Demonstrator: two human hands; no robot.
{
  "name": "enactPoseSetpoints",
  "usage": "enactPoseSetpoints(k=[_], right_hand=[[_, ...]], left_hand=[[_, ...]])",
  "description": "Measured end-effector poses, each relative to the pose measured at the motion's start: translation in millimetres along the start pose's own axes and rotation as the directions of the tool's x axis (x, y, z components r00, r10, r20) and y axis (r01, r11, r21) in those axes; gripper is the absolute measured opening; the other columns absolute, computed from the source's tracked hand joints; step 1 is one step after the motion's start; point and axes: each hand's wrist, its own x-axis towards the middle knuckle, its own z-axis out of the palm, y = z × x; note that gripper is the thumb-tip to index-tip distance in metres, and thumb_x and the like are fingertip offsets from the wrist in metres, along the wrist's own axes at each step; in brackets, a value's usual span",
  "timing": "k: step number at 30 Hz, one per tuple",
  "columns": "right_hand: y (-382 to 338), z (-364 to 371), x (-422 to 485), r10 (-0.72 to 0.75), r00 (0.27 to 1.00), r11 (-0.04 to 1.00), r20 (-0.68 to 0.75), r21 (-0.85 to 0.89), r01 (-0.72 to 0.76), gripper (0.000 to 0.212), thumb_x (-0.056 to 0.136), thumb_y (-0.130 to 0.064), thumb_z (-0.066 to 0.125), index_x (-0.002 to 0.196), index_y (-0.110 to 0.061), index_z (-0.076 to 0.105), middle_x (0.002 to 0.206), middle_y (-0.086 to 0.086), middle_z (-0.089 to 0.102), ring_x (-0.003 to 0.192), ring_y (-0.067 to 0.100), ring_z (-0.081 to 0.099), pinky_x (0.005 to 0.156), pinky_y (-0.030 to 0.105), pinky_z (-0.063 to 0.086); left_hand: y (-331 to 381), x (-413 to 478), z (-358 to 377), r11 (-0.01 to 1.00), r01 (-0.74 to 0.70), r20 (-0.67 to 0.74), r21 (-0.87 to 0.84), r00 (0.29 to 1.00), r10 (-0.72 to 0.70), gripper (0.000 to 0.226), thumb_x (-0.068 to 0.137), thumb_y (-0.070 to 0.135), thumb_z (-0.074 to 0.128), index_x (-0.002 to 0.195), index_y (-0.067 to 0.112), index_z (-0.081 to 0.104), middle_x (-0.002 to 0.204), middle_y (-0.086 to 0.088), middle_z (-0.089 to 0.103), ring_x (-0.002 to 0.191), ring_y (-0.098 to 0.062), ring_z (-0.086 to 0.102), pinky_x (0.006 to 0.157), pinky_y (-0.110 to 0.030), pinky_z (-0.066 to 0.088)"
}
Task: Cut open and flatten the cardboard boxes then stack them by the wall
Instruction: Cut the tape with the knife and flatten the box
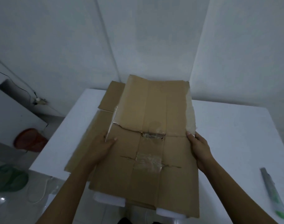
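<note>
Head view: a flattened box lies lengthwise on the white worktop, its far end reaching toward the wall; contact with the wall cannot be determined. Clear tape remnants and torn seams cross its middle. The left hand holds the left edge, thumb on the upper face, fingers hidden beneath. The right hand holds the right edge the same way, thumb on top. A second flattened box lies underneath, projecting to the left. A grey-and-green tool rests on the worktop well apart from the right hand.
</note>
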Motion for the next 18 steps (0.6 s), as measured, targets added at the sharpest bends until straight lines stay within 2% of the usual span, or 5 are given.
enactPoseSetpoints(k=[3,7,11,15,18], right_hand=[[7,51,5,-0.018,1.0,1.0,-0.02,-0.022,0.017,0.021,0.1,-0.036,0.056,0.114,-0.029,0.071,0.107,-0.002,0.076,0.1,0.02,0.071,0.089,0.042,0.058],[17,114,7,-0.042,0.997,0.997,-0.064,-0.061,0.038,0.017,0.1,-0.037,0.056,0.107,-0.032,0.071,0.102,-0.005,0.076,0.096,0.018,0.072,0.086,0.04,0.059],[15,167,12,-0.1,0.989,0.983,-0.11,-0.164,0.081,0.023,0.102,-0.036,0.053,0.113,-0.026,0.071,0.102,-0.005,0.074,0.091,0.01,0.071,0.078,0.03,0.058],[1,202,11,-0.17,0.979,0.958,-0.108,-0.252,0.139,0.027,0.103,-0.037,0.051,0.119,-0.023,0.068,0.102,-0.008,0.073,0.089,0.008,0.071,0.073,0.023,0.057],[-27,215,4,-0.288,0.954,0.937,-0.082,-0.232,0.262,0.021,0.104,-0.031,0.051,0.113,-0.026,0.07,0.098,-0.008,0.076,0.088,0.007,0.072,0.07,0.021,0.058]], left_hand=[[-28,26,-28,0.996,0.002,-0.024,-0.085,1.0,-0.005,0.068,0.096,0.043,0.062,0.153,0.017,0.035,0.137,0.008,0.044,0.129,-0.02,0.047,0.106,-0.037,0.04],[-60,54,-76,0.997,0.002,-0.014,-0.083,1.0,-0.003,0.072,0.088,0.056,0.062,0.144,0.012,0.049,0.14,-0.005,0.057,0.124,-0.026,0.057,0.107,-0.047,0.045],[-85,84,-108,0.996,-0.021,-0.014,-0.09,1.0,0.02,0.014,0.098,0.023,0.061,0.111,0.018,0.063,0.1,0.01,0.069,0.092,-0.009,0.068,0.083,-0.035,0.057],[-90,106,-131,0.989,0.02,0.016,-0.146,1.0,-0.018,0.041,0.098,0.022,0.061,0.138,0.014,0.052,0.125,0.008,0.058,0.12,-0.022,0.059,0.097,-0.035,0.05],[-86,114,-153,0.962,-0.038,-0.014,-0.269,0.999,0.036,0.021,0.098,0.013,0.059,0.118,0.011,0.062,0.107,0.001,0.072,0.098,-0.016,0.07,0.078,-0.026,0.058]])
